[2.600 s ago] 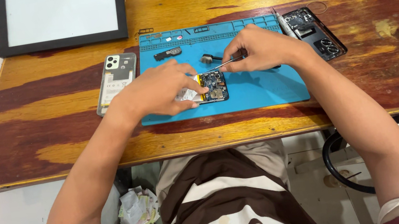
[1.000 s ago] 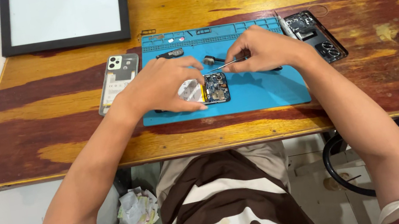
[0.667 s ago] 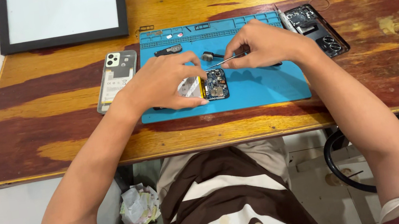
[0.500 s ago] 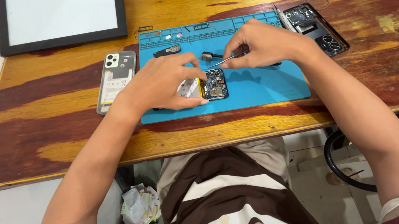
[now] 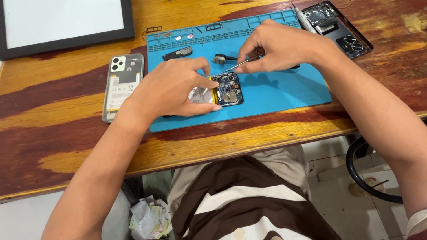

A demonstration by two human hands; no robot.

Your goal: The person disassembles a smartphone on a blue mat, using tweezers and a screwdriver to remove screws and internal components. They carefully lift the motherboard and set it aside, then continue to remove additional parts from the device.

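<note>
Little has shifted: left hand steadies one opened phone, right hand fingers pinch one tweezers

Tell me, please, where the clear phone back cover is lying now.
In the head view, the clear phone back cover lies flat on the wooden table, just off the left edge of the blue repair mat and beside the left hand.

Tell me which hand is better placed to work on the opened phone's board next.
Right. The right hand already holds the tweezers, tips aimed at the opened phone on the blue mat. The left hand is pinning the phone down.
</note>
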